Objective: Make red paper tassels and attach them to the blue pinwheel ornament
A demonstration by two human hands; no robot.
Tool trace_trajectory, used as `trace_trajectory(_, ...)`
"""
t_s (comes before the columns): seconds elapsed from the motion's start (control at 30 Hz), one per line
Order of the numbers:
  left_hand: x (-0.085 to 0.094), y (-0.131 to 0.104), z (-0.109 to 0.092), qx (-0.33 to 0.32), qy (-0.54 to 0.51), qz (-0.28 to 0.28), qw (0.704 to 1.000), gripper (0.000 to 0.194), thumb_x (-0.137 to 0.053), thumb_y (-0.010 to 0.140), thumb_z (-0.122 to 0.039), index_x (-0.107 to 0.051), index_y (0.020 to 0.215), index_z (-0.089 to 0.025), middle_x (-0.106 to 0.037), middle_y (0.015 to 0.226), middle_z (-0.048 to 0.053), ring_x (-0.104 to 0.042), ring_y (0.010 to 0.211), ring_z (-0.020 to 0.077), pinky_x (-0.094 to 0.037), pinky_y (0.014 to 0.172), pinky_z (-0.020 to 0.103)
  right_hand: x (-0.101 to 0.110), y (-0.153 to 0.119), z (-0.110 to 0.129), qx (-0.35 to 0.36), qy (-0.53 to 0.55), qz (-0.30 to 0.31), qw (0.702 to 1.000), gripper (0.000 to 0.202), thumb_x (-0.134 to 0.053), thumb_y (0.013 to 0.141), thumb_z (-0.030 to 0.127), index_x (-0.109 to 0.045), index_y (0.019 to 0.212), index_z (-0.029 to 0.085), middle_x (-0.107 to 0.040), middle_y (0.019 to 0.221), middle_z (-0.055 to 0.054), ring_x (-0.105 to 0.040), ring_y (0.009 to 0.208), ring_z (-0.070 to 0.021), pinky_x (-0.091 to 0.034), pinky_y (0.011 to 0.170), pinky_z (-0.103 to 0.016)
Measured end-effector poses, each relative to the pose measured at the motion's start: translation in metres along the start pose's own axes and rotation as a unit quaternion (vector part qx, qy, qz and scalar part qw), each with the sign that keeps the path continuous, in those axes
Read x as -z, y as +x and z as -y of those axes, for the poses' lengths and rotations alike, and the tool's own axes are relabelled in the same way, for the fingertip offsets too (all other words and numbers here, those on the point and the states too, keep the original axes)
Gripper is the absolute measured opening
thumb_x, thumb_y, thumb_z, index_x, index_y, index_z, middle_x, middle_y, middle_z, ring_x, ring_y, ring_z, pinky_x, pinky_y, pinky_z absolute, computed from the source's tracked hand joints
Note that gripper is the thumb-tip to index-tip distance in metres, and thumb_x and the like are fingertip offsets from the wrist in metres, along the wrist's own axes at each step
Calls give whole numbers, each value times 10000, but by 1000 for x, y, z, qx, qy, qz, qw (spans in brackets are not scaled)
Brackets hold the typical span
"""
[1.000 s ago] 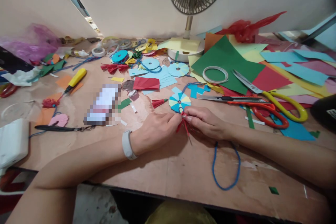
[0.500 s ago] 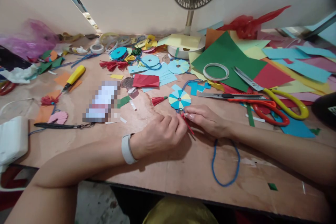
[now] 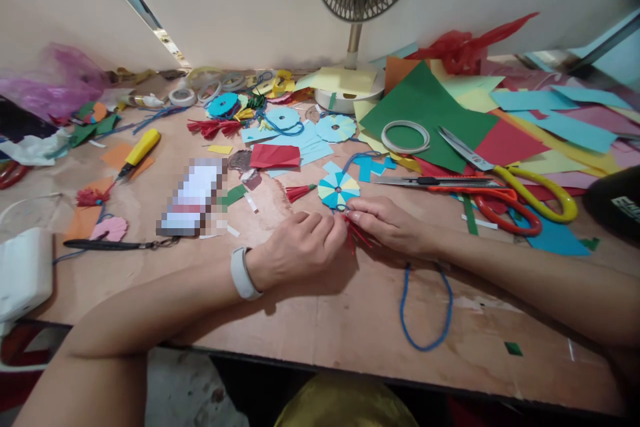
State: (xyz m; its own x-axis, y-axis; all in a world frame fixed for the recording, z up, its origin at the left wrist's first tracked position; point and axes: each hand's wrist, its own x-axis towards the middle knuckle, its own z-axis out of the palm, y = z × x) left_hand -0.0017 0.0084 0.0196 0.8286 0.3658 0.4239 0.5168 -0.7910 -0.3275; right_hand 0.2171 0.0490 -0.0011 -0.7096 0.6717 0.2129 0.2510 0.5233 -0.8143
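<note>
My left hand is closed in a pinch, its fingertips at the red paper tassel. From the other side my right hand pinches the top of the same tassel between thumb and fingers. Thin red strips hang below the fingertips. Just above my hands lies a round pleated paper disc in blue and pale yellow, with blue cord at its lower edge. A loop of blue cord lies below my right forearm. Another small red tassel with a green top rests left of the disc.
Scissors with yellow handles, red-handled scissors and a cutter lie at the right, beside coloured paper. A phone and a yellow cutter are on the left. Behind stands a fan.
The red strips between my hands now fan out wider. My left fingertips have shifted slightly away from the tassel's lower strips. The whole view has moved a little.
</note>
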Motion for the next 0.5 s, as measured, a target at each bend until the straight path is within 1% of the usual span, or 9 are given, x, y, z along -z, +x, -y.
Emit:
trace_trajectory(0.03, -1, 0, 2, 18, -37, 2, 999, 218, -450, 1018, -162, -652, 960, -106, -696, 746, 45, -622, 620, 165, -442, 557, 320, 1, 0, 0, -8, 4, 2, 1000, 290, -384, 1021, 307, -464, 759, 213, -519, 729, 7, -449, 656, -140, -367, 643, -287)
trace_trajectory(0.1, -1, 2, 5, 88, -135, 15, 987, 231, -441, 1029, -195, -650, 954, -130, -696, 753, 35, -630, 645, 163, -449, 580, 309, 2, 0, 0, -21, 20, 8, 1000, 288, -384, 1024, 324, -499, 786, 209, -548, 759, -3, -483, 694, -149, -398, 670, -284)
trace_trajectory(0.13, -1, 2, 7, 132, -193, 24, 972, 228, -441, 1034, -209, -650, 980, -136, -710, 795, 36, -643, 681, 160, -462, 606, 297, 2, 0, -1, -23, 32, 13, 999, 287, -382, 1023, 330, -517, 802, 207, -560, 775, -8, -499, 717, -155, -414, 687, -284)
trace_trajectory(0.17, -1, 3, 8, 175, -253, 30, 951, 219, -445, 1037, -217, -649, 1015, -142, -724, 852, 39, -655, 725, 154, -475, 636, 283, 2, 0, -1, -24, 44, 18, 999, 289, -379, 1023, 335, -533, 818, 204, -571, 792, -13, -514, 738, -159, -427, 706, -285)
trace_trajectory(0.23, 0, 5, 10, 233, -360, 38, 903, 197, -462, 1037, -221, -647, 1049, -154, -727, 918, 34, -655, 772, 137, -485, 676, 256, 3, 0, -3, -23, 56, 21, 998, 297, -376, 1022, 342, -553, 833, 197, -586, 813, -22, -525, 758, -164, -440, 724, -288)
trace_trajectory(0.3, 0, 6, 11, 256, -433, 43, 863, 189, -477, 1032, -234, -650, 1024, -159, -700, 874, 18, -627, 750, 124, -477, 677, 245, 3, 0, -5, -28, 54, 20, 998, 310, -378, 1024, 353, -556, 828, 192, -586, 808, -23, -515, 746, -162, -438, 711, -286)
trace_trajectory(0.4, 0, 7, 13, 269, -486, 59, 830, 212, -469, 1031, -254, -645, 958, -161, -649, 805, 4, -578, 714, 118, -458, 665, 247, 2, 0, -8, -33, 49, 12, 998, 321, -389, 1025, 373, -546, 808, 197, -563, 768, -14, -485, 711, -155, -424, 672, -276)
trace_trajectory(0.5, -1, 7, 14, 282, -539, 64, 791, 231, -473, 1035, -293, -633, 939, -157, -642, 824, 12, -573, 733, 120, -465, 677, 250, 1, 0, -10, -36, 51, 1, 998, 324, -398, 1017, 371, -534, 772, 207, -544, 740, -10, -481, 700, -158, -422, 657, -277)
